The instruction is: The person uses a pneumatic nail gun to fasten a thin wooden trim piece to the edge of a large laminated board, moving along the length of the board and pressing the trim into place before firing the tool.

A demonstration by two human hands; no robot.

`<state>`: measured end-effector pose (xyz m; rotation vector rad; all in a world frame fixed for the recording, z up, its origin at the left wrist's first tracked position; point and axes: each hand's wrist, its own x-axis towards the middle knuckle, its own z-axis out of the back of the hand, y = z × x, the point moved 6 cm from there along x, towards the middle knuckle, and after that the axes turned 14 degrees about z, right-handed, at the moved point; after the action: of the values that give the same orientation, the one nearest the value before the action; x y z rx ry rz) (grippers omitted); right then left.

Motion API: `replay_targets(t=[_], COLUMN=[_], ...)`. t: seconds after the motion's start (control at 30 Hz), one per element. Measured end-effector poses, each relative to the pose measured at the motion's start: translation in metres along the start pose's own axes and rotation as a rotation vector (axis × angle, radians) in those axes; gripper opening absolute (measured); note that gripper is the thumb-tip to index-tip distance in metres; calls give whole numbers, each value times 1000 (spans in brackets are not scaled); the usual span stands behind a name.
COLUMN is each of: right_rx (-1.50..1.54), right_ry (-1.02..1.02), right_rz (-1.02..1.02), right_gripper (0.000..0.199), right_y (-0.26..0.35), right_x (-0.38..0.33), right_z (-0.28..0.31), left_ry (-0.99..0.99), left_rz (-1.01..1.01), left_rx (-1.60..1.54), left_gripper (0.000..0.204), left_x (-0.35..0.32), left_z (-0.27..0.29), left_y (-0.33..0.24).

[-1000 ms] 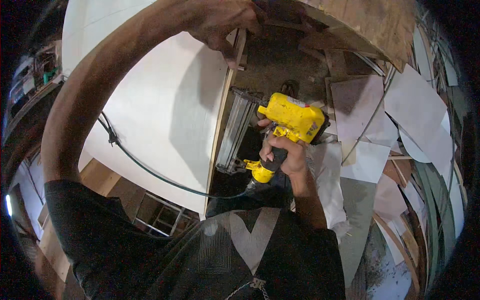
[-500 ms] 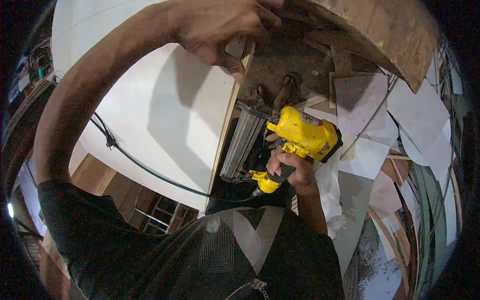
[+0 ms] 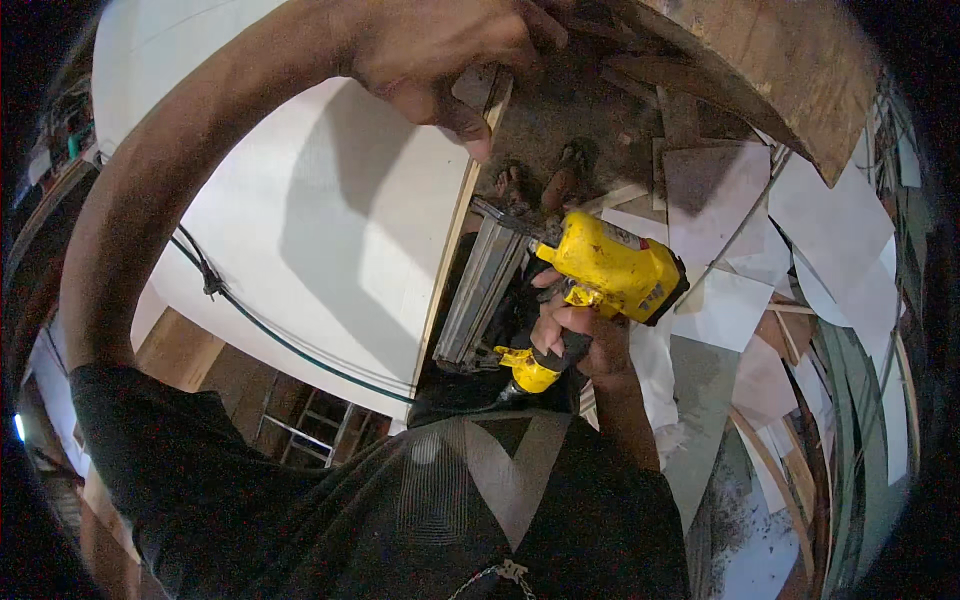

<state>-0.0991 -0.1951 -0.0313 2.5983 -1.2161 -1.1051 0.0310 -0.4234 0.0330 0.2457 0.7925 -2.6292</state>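
My right hand point(image 3: 588, 345) is wrapped round the dark grip of a yellow nail gun point(image 3: 612, 262). The gun's grey metal magazine point(image 3: 488, 295) lies along the right edge of a large white board point(image 3: 375, 250), and its nose points at the pale wooden edge. A dark green air hose point(image 3: 295, 350) runs across the board toward the bottom of the grip. Farther up, my left hand point(image 3: 445, 65) reaches over the board and is closed on its edge, thumb on the wooden rim. Some of its fingers are hidden on the far side.
White and grey sheet offcuts point(image 3: 735, 310) lie heaped at the right. A brown wooden panel point(image 3: 770, 70) juts in at the upper right. My feet point(image 3: 560, 185) stand on the dirty floor beyond the gun. A metal ladder-like frame point(image 3: 305, 430) shows below the board.
The view has shifted slightly, and the hose on the board appears a little lower. Both hands keep their grips, and the nail gun stays beside the board's edge.
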Motion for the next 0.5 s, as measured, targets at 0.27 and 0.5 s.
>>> replay_targets(t=[0.27, 0.5], right_rx=[-66, -154], right_ry=[-6, -56], right_rz=[37, 37], right_gripper=[43, 43], right_y=[-3, 2], right_x=[-5, -6], right_z=[3, 0], left_ry=[-21, 65], left_rz=[-20, 2], left_rx=[20, 8], left_gripper=[38, 39], left_x=[1, 4], left_z=[3, -1], left_y=[-1, 0])
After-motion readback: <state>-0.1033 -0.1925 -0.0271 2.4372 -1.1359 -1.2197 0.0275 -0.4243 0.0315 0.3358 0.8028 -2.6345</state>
